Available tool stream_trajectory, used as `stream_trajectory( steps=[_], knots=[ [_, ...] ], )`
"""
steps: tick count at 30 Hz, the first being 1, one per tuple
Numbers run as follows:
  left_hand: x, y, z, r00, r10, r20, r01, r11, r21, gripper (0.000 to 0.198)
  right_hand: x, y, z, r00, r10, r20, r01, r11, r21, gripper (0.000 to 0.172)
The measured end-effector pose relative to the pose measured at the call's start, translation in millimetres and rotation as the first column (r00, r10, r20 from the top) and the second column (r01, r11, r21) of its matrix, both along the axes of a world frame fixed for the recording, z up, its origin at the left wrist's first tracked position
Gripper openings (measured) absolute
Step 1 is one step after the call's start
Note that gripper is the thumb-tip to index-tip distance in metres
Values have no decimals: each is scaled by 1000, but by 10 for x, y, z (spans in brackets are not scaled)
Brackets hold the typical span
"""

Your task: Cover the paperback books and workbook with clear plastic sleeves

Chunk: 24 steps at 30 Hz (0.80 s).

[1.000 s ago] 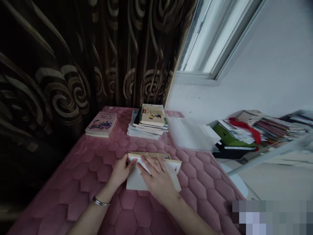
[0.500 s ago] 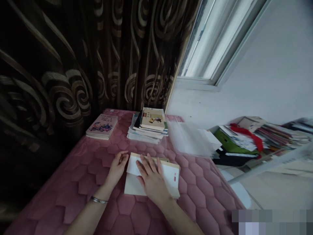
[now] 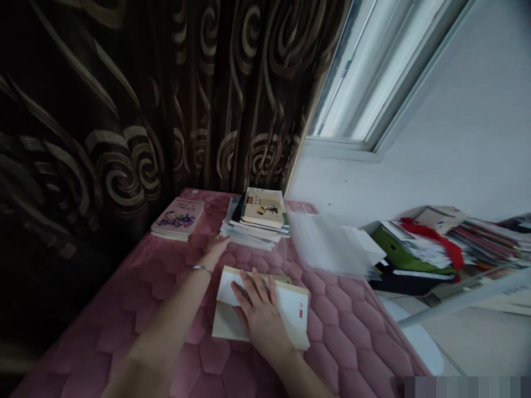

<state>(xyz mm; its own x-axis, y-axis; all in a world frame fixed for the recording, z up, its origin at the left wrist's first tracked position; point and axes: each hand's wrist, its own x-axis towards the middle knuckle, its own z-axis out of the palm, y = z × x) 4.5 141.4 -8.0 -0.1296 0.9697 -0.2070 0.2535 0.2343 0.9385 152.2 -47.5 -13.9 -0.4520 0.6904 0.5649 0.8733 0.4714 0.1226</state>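
Observation:
My right hand [image 3: 263,320] lies flat on an open book [image 3: 290,315], its fingers spread across the pale page. The book rests on the pink quilted surface, and a small red mark shows near its right side. My left hand [image 3: 216,249], with a bracelet [image 3: 202,268] on its wrist, stretches forward to the near left corner of a stack of papers and books. Its fingers are mostly hidden behind the back of the hand; whether they touch the papers [image 3: 249,239] I cannot tell. A cream book [image 3: 264,207] with a small picture tops that stack.
Pink-covered books [image 3: 178,218] lie at the far left of the quilted surface [image 3: 344,342]. Clear plastic sleeves [image 3: 327,243] spread right of the stack. Beyond the right edge are a green folder [image 3: 398,251] and piled papers. A dark patterned curtain [image 3: 166,99] hangs behind.
My left hand has moved forward from beside the open book to the corner of the stack. My right hand stays flat on the book. The view has shifted slightly.

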Motion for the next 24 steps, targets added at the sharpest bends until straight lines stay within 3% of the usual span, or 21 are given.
stream_trajectory(
  steps=[4, 12, 18, 24],
  knots=[
    [19, -100, 66, 990, -41, 134, 44, 999, -17, 19, -3, -4, 17, 1000, 7, -7, -7, 1000, -10, 46],
    [-59, -563, 245, 927, -198, 318, 156, 976, 152, 24, -15, -29, 58, 999, 24, -48, -26, 999, -25, 49],
    [-86, -818, 93, 919, -148, 365, 69, 973, 221, 30, -21, -45, 59, 998, 6, -55, -8, 999, -39, 44],
    [-70, -869, -34, 935, -97, 341, 16, 972, 235, 31, -18, -49, 50, 998, 20, -58, -23, 999, -48, 40]
  ],
)
